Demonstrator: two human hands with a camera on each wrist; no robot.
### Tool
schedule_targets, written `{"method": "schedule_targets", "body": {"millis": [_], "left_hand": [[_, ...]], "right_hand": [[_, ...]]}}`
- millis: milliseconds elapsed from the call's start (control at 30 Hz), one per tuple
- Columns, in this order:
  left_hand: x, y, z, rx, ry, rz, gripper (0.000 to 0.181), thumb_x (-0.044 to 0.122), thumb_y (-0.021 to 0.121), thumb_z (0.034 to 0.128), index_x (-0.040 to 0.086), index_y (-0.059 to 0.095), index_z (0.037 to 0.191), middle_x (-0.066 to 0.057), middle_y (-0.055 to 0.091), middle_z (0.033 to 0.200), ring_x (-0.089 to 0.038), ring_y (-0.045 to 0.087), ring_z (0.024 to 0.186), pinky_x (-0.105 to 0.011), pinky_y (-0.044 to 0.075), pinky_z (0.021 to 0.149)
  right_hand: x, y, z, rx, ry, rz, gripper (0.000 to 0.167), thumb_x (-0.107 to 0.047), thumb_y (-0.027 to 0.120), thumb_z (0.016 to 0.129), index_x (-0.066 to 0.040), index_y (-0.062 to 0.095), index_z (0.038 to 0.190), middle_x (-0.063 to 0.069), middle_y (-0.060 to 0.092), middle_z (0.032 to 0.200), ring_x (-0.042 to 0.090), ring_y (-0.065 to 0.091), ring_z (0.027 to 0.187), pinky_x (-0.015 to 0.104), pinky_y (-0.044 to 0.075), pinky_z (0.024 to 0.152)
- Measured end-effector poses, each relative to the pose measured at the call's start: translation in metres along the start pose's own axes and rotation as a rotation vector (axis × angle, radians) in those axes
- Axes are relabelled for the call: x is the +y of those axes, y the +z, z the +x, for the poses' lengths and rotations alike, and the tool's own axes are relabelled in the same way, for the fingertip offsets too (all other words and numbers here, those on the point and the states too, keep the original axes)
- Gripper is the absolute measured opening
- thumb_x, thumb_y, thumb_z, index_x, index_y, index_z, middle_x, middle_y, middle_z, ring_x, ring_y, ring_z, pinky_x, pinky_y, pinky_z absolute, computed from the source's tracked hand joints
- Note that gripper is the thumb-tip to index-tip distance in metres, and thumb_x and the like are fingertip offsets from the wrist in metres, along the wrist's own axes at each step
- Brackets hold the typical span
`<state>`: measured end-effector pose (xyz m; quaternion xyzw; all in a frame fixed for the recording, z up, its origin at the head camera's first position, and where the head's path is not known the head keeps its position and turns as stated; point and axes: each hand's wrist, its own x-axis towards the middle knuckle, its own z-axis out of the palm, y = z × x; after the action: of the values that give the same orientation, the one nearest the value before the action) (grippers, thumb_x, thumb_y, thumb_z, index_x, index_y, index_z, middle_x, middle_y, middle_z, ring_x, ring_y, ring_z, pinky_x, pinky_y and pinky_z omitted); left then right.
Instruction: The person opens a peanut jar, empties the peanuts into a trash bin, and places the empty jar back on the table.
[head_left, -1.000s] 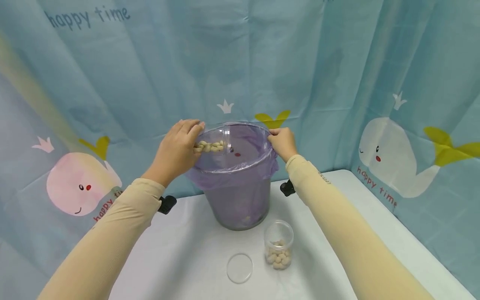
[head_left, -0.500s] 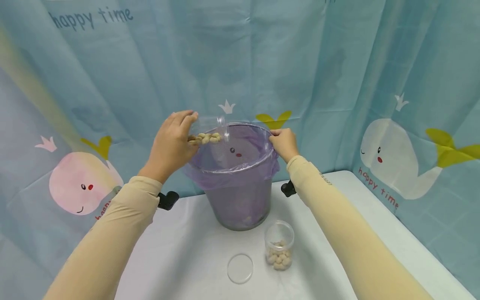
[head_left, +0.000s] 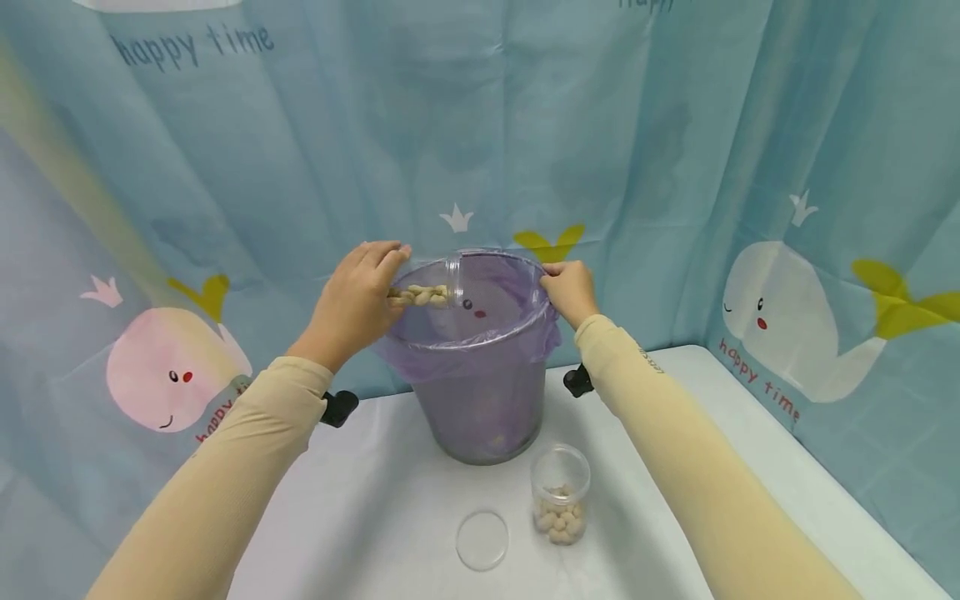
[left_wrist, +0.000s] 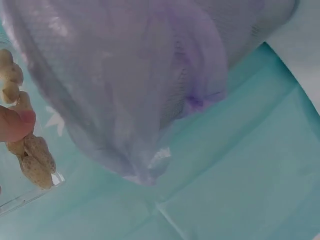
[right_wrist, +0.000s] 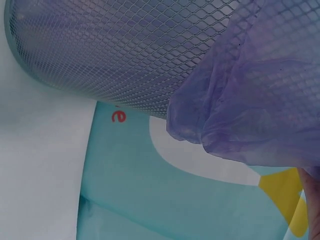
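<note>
My left hand (head_left: 352, 300) holds a clear plastic jar (head_left: 431, 271) lying on its side, its mouth pointing right over the opening of the wastebasket. Peanuts in their shells (head_left: 422, 296) rest along the jar's lower wall; several show beside the thumb (left_wrist: 17, 125) in the left wrist view. The mesh wastebasket (right_wrist: 125, 60) stands upright, lined with a purple plastic bag (head_left: 450, 358) folded over the rim. On the far right of that rim, my right hand (head_left: 570, 292) pinches the edge with the bag. Its fingers are mostly out of the right wrist view.
A second clear jar (head_left: 560, 479) with peanuts in its lower part stands uncapped on the white table (head_left: 337, 500), in front of the wastebasket. Left of it lies a clear round lid (head_left: 482, 542). A blue curtain (head_left: 375, 150) hangs close behind the wastebasket.
The tilted jar rose up and left half a second ago, then came back down over the opening, peanuts still inside. My right hand stays on the rim.
</note>
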<state>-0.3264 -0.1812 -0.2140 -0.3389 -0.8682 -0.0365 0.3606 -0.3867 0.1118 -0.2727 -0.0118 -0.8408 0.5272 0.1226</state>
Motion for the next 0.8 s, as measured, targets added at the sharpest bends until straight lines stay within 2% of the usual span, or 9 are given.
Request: {"method": "schedule_targets", "body": {"millis": [33,133,200,267,400,600,767,800], "left_hand": [[-0.0001,0.0002,-0.0005,0.01,-0.004,-0.005,0.062,-0.01,0.073,0.0711,-0.006,0.055,0.131,-0.027,0.058,0.134,-0.043,0.052,0.127,-0.052,0.038,0.118],[-0.0006,0.0002,0.0011,0.088,-0.024,0.001,0.063,-0.007,0.075,0.0716,-0.006,0.054,0.131,-0.027,0.057,0.134,-0.044,0.052,0.127,-0.052,0.037,0.118],[-0.0005,0.0014,0.0027,0.103,-0.017,0.008,0.062,-0.007,0.076,0.0724,-0.006,0.055,0.13,-0.027,0.057,0.134,-0.044,0.052,0.127,-0.052,0.038,0.118],[0.0008,0.0032,0.0032,0.074,-0.017,0.016,0.063,-0.006,0.078,0.0731,-0.005,0.054,0.131,-0.026,0.057,0.135,-0.043,0.051,0.128,-0.051,0.037,0.119],[0.0042,0.0068,0.0005,-0.025,-0.016,0.011,0.066,-0.007,0.078,0.0712,-0.003,0.054,0.133,-0.025,0.057,0.136,-0.042,0.05,0.13,-0.05,0.038,0.118],[0.0054,0.0035,0.0029,0.058,-0.031,-0.004,0.065,-0.007,0.078,0.0715,-0.004,0.053,0.132,-0.025,0.056,0.136,-0.043,0.05,0.129,-0.05,0.037,0.119],[0.0069,0.0002,0.0016,-0.011,-0.007,-0.013,0.067,-0.008,0.078,0.0702,-0.004,0.054,0.133,-0.025,0.056,0.137,-0.042,0.05,0.13,-0.05,0.034,0.121],[0.0064,-0.0004,0.0016,-0.002,-0.004,-0.016,0.067,-0.008,0.078,0.0704,-0.004,0.054,0.132,-0.025,0.057,0.136,-0.042,0.05,0.13,-0.05,0.035,0.121]], "right_hand": [[0.0003,0.0003,0.0001,-0.002,0.004,-0.001,0.037,-0.011,0.054,0.099,-0.004,0.061,0.134,0.017,0.062,0.137,0.03,0.066,0.115,0.037,0.06,0.091],[0.0001,0.0004,0.0009,0.0,-0.003,-0.001,0.037,-0.011,0.053,0.099,-0.004,0.061,0.134,0.017,0.062,0.137,0.03,0.067,0.113,0.036,0.059,0.088],[-0.0007,-0.0002,0.0014,0.004,-0.014,0.001,0.037,-0.011,0.053,0.099,-0.003,0.061,0.134,0.018,0.062,0.136,0.031,0.066,0.114,0.037,0.059,0.09],[-0.0013,-0.0013,0.0018,0.008,-0.019,0.009,0.037,-0.011,0.053,0.099,-0.003,0.061,0.134,0.018,0.062,0.137,0.031,0.066,0.114,0.038,0.059,0.092],[-0.0017,-0.0025,0.0014,0.006,-0.018,0.011,0.036,-0.011,0.054,0.099,-0.003,0.062,0.133,0.018,0.062,0.136,0.031,0.065,0.118,0.041,0.059,0.096],[-0.0012,-0.0042,0.0011,0.013,-0.021,0.006,0.037,-0.011,0.054,0.098,-0.003,0.062,0.133,0.018,0.063,0.135,0.032,0.066,0.115,0.041,0.059,0.095],[-0.0015,-0.0031,-0.0004,0.012,-0.018,0.003,0.036,-0.011,0.054,0.098,-0.003,0.062,0.133,0.018,0.063,0.134,0.032,0.066,0.114,0.041,0.059,0.094],[-0.0014,-0.003,-0.0006,0.01,-0.018,0.003,0.036,-0.011,0.054,0.098,-0.003,0.062,0.133,0.018,0.063,0.135,0.032,0.066,0.115,0.041,0.059,0.094]]}}
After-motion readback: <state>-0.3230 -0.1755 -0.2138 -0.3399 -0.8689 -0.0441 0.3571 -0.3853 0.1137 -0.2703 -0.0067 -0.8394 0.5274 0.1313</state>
